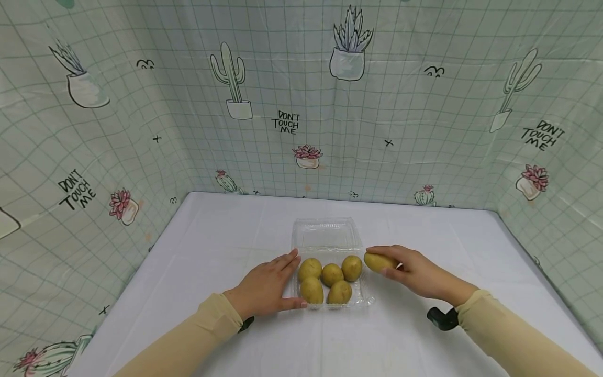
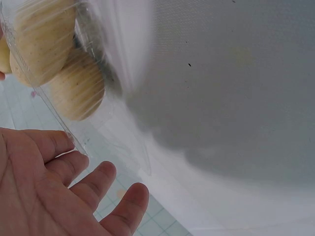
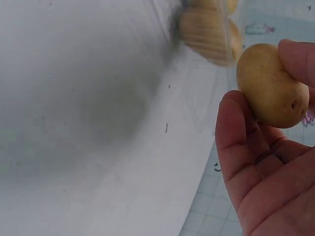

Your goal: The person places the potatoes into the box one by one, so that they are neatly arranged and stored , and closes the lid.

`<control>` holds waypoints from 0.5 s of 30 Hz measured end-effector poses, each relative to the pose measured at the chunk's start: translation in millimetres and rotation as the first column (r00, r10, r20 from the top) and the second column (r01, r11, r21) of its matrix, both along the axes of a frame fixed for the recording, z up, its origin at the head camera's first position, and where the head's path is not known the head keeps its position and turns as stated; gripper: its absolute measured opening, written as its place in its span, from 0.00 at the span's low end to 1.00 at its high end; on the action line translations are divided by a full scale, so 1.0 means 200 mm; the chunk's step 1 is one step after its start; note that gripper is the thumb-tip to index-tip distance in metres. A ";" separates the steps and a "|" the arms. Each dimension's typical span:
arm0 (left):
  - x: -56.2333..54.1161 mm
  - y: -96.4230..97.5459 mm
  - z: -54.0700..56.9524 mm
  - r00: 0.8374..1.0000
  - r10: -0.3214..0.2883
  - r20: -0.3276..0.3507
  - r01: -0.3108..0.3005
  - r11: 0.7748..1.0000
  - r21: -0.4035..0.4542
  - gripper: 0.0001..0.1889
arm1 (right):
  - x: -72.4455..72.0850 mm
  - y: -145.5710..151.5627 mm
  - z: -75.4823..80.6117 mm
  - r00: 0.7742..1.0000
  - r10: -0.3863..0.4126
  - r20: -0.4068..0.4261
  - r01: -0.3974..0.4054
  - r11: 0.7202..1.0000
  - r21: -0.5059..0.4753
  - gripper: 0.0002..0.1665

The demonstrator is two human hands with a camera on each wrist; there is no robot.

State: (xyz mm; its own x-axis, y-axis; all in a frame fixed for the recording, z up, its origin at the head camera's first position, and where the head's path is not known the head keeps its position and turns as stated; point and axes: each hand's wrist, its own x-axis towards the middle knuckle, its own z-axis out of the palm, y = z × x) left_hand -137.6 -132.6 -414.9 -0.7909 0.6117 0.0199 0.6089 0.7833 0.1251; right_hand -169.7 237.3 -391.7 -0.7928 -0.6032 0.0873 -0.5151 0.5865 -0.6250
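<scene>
A clear plastic clamshell box [image 1: 359,301] lies on the table with its lid [image 1: 326,234] folded back. Several yellow potatoes [image 1: 339,292] sit inside the box's base. My left hand [image 1: 266,285] rests along the box's left side, fingers fairly straight and thumb at the front left corner. In the left wrist view, its fingertips [image 2: 74,160] are close to the clear wall. Just right of the box, my right hand [image 1: 419,275] holds another potato [image 3: 268,86] between thumb and fingers. That potato is raised beside the box's right rim, apart from the table.
A white cloth covers the table [image 1: 226,225]. Behind and on both sides hangs a grid-patterned curtain [image 1: 386,104] printed with potted plants. A dark band [image 1: 443,318] shows under the right wrist.
</scene>
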 end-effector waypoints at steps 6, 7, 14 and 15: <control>0.00 0.00 0.00 1.000 -0.002 0.003 0.002 1.000 0.004 0.52 | 0.02 -0.03 0.01 0.999 0.034 0.017 -0.034 0.999 0.012 0.26; 0.00 0.00 0.00 1.000 -0.002 0.004 0.002 1.000 0.004 0.52 | 0.03 -0.04 0.01 0.999 0.039 0.015 -0.039 0.999 0.014 0.26; 0.00 0.00 0.01 1.000 0.000 0.006 0.000 1.000 0.000 0.52 | 0.04 -0.07 0.02 0.997 0.065 0.029 -0.066 0.997 0.033 0.24; 0.00 0.00 0.01 1.000 0.001 0.006 -0.001 1.000 -0.002 0.52 | 0.04 -0.07 0.03 0.997 0.069 0.031 -0.071 0.997 0.035 0.24</control>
State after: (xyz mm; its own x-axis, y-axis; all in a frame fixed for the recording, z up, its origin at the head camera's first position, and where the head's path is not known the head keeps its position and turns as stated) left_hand -137.0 -132.2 -413.7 -0.7915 0.6110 0.0140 0.6074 0.7841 0.1276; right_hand -161.4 223.1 -386.4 -0.7504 -0.6596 0.0414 -0.5369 0.5719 -0.6203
